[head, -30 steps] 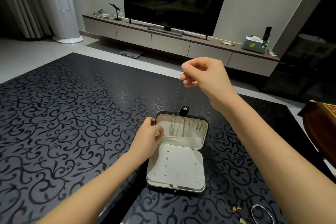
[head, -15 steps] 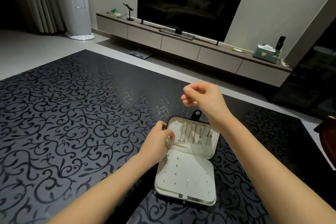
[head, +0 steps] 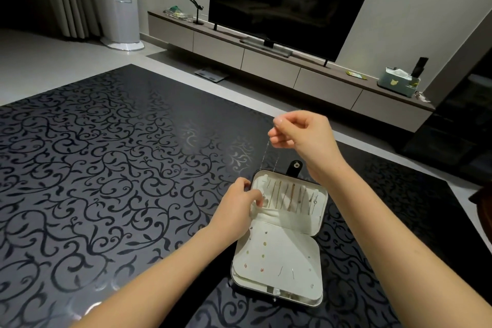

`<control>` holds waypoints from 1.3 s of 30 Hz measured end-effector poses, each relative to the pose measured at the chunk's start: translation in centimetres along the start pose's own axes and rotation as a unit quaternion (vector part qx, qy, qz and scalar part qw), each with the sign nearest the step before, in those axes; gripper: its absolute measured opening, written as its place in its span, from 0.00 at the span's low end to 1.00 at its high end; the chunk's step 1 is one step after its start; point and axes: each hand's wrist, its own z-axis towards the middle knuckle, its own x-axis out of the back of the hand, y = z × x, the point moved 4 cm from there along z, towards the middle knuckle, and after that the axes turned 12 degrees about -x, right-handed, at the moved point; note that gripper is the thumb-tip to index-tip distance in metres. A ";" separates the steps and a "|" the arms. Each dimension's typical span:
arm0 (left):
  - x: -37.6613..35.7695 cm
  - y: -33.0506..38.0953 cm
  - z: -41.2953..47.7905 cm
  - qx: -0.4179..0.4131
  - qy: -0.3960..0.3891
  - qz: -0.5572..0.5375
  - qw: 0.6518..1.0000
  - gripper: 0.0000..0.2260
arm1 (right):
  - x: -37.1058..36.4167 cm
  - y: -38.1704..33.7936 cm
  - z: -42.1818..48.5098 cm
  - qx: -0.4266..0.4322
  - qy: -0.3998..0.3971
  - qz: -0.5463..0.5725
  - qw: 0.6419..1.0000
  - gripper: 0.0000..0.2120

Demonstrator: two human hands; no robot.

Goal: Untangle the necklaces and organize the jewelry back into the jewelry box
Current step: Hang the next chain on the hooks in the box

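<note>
An open black jewelry box (head: 318, 225) with a cream lining lies on the dark patterned table (head: 106, 181). Its far half holds several hanging chains; its near panel carries several small earrings. My right hand (head: 300, 136) is raised above the box's far edge and pinches the top of a thin silver necklace (head: 267, 153), which hangs down toward the box's left side. My left hand (head: 239, 205) is at the left edge of the far half, its fingers pinching the cream pocket's rim beside the chain's lower end.
A black snap tab (head: 295, 166) sticks out from the box's far edge. Beyond the table stand a low TV cabinet (head: 269, 66) with a large dark television (head: 290, 0), a tissue box (head: 398, 80) and a white tower unit (head: 121, 2).
My right hand has come down closer to the box with the necklace, so less chain hangs free. The camera view shifted left; my left hand stays at the pocket.
</note>
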 end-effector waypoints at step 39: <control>0.3 -0.1 0.6 0.015 0.004 -0.039 0.999 0.22 | -1.9 7.7 0.3 0.260 0.154 -0.529 0.793 0.05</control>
